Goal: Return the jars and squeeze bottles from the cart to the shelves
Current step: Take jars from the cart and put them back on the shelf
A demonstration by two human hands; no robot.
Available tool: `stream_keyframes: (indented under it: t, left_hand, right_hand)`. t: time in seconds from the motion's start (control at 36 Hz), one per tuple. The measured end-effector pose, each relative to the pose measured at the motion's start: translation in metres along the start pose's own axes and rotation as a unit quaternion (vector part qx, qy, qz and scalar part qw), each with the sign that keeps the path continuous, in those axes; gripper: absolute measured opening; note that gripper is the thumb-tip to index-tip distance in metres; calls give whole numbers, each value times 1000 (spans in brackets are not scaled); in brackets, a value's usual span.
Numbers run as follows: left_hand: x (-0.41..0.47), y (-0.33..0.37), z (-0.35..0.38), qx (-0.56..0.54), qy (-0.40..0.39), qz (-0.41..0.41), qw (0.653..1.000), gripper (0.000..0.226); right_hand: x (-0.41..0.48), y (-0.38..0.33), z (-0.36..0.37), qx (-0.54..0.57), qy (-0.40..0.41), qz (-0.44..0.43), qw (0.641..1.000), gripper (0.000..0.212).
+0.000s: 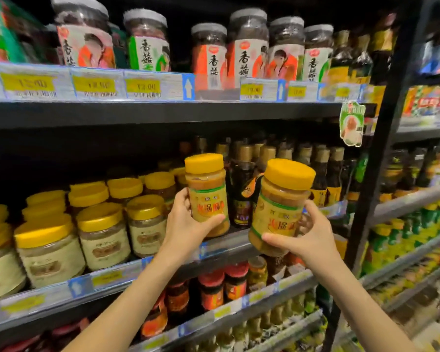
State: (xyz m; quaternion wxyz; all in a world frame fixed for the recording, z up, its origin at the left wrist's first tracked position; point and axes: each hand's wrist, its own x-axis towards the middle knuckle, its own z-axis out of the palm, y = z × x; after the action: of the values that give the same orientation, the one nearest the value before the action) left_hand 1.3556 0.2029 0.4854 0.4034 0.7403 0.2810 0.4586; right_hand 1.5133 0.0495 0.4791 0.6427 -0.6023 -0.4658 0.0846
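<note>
L hand [188, 224], frame centre: fingers and thumb wrapped round lower half of left jar [206, 194] (yellow lid, upright), held at front edge of mid shelf [112, 278], just right of the gold-lidded jars [99, 235]; contact w/ shelf cannot be told. R hand [308, 235], centre-right: fingers curled round base of right jar [280, 207], same label, lid tilted toward upper right. Jars are side by side, not touching, w/ dark sauce bottles [241, 179] behind them.
</note>
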Motion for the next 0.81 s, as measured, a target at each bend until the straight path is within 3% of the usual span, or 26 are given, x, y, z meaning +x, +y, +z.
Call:
stream_keyframes:
  t: [0.11,0.31,0.56,0.81]
  left_hand:
    - [12,-6,10,59,20,-12,998,88]
    - [27,-17,25,127,12,-47,991,65]
    - [46,-36,35,182,-18,-82,980,59]
    - [45,-40,38,228,-48,-79,969,53]
  right_hand:
    - [14,15,0,18,-16,11,1000,84]
    - [29,29,2,28,-39,13,999,84]
    - [39,38,2,50,-49,14,997,73]
    - [43,44,8,59,-57,20,996,76]
